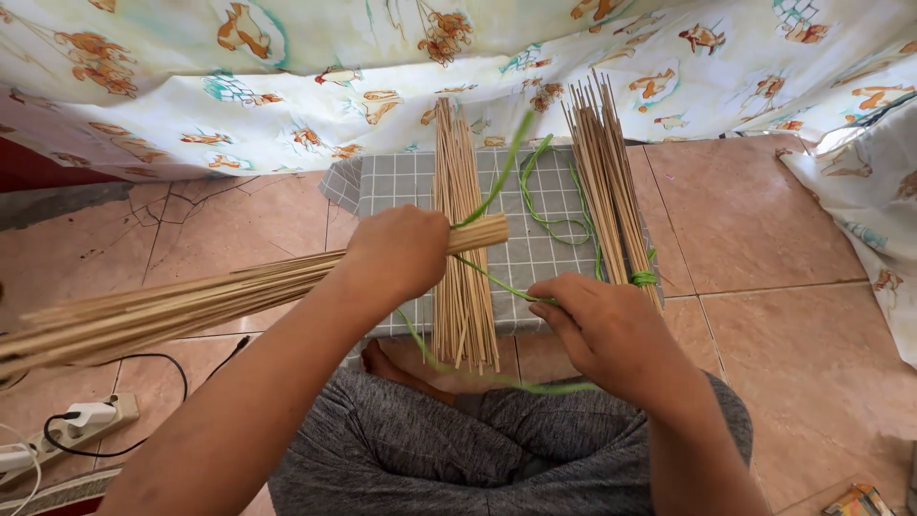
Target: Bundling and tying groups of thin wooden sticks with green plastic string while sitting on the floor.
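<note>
A person sitting on a floor is looking down at their own two bare hands. The left hand point(396, 250) is closing its fingers tightly around a long bundle of thin pale bamboo sticks point(191, 306), gripping it near one end; the bundle is lying almost level, running away to the left edge of the view, its cut ends poking out just past the fist toward the right. A thin bright green plastic string point(497, 186) is rising from that fist and also trailing down and right to the right hand point(607, 330), which is pinching the string between thumb and fingers (the fingertips themselves are hidden, so the exact hold cannot be told).

Under the hands, a grey checked cloth point(401, 186) is lying on tan floor tiles point(802, 334). On the cloth, a loose pile of the same pale sticks point(461, 287) is lying lengthwise between the hands, and a second bundle point(607, 182), tied with green string at its near end, is lying just to the right. A pale printed fabric with orange figures point(382, 57) is hanging across the top. A white power strip with a black cable point(72, 425) is sitting at the lower left. The person's grey-clad lap point(449, 449) is filling the bottom.
</note>
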